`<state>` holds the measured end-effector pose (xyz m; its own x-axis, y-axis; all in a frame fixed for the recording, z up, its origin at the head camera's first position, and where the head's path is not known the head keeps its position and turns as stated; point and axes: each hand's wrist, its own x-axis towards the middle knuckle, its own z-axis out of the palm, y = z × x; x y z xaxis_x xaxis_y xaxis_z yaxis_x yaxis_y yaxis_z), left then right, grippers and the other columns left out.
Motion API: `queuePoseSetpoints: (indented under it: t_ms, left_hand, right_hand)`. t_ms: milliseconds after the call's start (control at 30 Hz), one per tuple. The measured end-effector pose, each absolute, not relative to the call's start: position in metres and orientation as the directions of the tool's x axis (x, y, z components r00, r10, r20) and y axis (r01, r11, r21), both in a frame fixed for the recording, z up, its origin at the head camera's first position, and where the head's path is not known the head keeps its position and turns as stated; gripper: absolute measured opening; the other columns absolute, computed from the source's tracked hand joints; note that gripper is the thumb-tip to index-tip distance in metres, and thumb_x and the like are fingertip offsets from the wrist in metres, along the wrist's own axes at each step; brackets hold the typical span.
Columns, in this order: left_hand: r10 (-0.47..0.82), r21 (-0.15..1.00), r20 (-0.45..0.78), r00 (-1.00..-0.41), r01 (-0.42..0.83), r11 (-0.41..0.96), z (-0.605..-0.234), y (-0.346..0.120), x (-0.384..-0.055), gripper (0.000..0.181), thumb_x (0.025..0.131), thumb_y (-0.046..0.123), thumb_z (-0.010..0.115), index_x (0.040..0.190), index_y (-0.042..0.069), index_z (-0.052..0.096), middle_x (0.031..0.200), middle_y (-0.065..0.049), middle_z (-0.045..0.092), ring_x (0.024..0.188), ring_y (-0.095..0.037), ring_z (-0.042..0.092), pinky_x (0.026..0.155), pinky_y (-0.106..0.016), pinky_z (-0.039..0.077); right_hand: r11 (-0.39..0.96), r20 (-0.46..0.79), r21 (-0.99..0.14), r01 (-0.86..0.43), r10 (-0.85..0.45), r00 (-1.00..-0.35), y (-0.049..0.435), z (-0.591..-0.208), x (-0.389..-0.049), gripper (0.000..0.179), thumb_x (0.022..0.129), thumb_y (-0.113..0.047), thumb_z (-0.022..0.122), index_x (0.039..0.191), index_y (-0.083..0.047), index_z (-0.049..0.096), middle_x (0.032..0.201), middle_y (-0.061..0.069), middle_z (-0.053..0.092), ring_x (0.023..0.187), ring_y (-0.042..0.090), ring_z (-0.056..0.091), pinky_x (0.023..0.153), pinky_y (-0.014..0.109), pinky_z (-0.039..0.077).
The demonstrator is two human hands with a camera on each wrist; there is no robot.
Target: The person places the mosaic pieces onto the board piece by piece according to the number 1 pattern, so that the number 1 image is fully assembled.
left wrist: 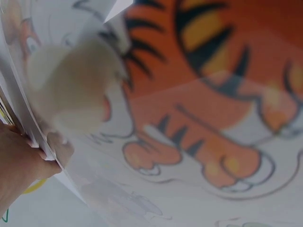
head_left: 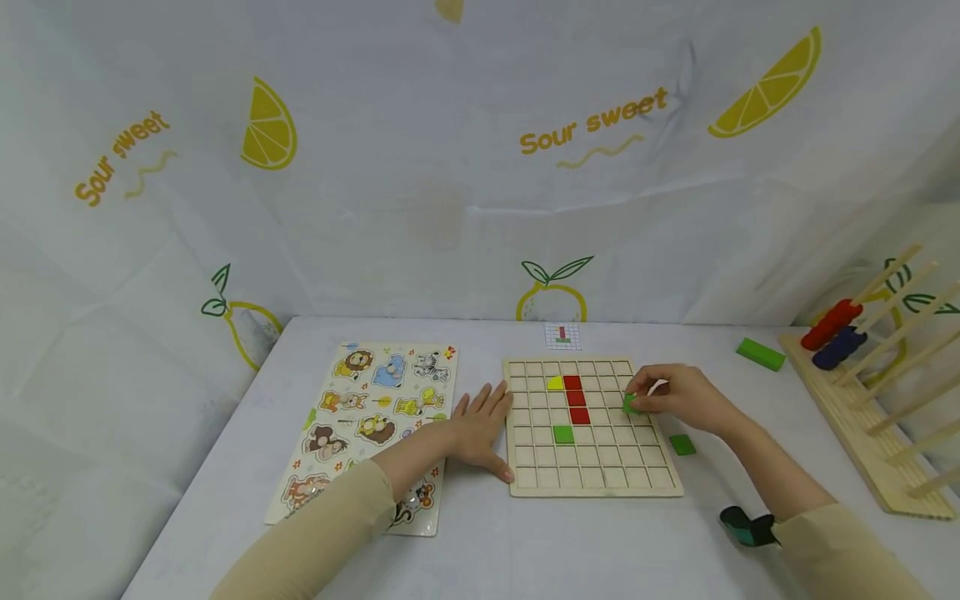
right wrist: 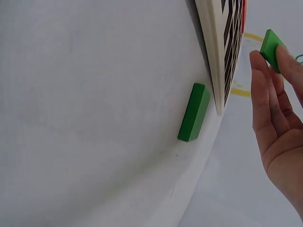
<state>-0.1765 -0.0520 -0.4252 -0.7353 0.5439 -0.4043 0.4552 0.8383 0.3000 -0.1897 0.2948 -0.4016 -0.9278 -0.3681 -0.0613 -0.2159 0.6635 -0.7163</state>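
A wooden grid board (head_left: 543, 479) lies on the table. Three red square tiles (head_left: 576, 398) stand in a column on it, with a yellow rounded tile (head_left: 555, 383) left of the top one. One green square tile (head_left: 563, 434) sits lower left of the column. My left hand (head_left: 478, 429) rests with spread fingers against the board's left edge. Over the board's right side, my right hand (head_left: 675, 396) pinches another green tile (right wrist: 271, 49) between thumb and fingers, held tilted in the right wrist view. A further green tile (head_left: 682, 445) lies just right of the board.
A small printed pattern card (head_left: 562, 336) lies behind the board. To the left is an animal puzzle board (head_left: 360, 408), partly under my left forearm. At right are a long green block (head_left: 761, 354) and a wooden peg rack (head_left: 870, 442) with red and blue beads.
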Motion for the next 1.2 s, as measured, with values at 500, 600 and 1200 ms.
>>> queuePoseSetpoints:
  t_ms: [500,600,1200]
  left_hand:
    - [0.538,0.297,-0.405,-0.74,0.45,0.842,-0.425,-0.051,-0.176,0.125,0.074,0.059,0.078,0.16,0.011,0.002,0.169,-0.006,-0.01,0.158,-0.028,-0.006,0.128,-0.053,0.004]
    - [0.54,0.296,-0.405,-0.738,0.453,0.841,-0.425,-0.051,-0.176,0.125,0.074,0.06,0.078,0.16,0.01,0.002,0.169,-0.006,-0.01,0.158,-0.028,-0.006,0.128,-0.053,0.004]
    - [0.54,0.293,-0.404,-0.738,0.455,0.841,-0.423,-0.051,-0.175,0.124,0.075,0.06,0.077,0.16,0.01,0.003,0.169,-0.007,-0.009,0.158,-0.029,-0.005,0.127,-0.054,0.005]
  right_hand:
    - [0.617,-0.106,-0.752,-0.23,-0.458,-0.883,0.26,-0.414,-0.192,0.012,0.089,-0.012,0.071,0.101,-0.009,0.07,0.097,0.009,0.066,0.077,0.014,0.065,0.07,0.02,0.055]
    - [0.633,-0.098,-0.73,-0.259,-0.472,-0.876,0.254,-0.413,-0.191,0.011,0.089,-0.013,0.072,0.099,-0.012,0.07,0.096,0.006,0.068,0.076,0.012,0.063,0.07,0.02,0.053]
    - [0.634,-0.1,-0.704,-0.318,-0.533,-0.84,0.236,-0.42,-0.187,0.009,0.084,-0.006,0.074,0.09,-0.011,0.069,0.085,-0.001,0.071,0.073,0.005,0.061,0.068,0.019,0.052]
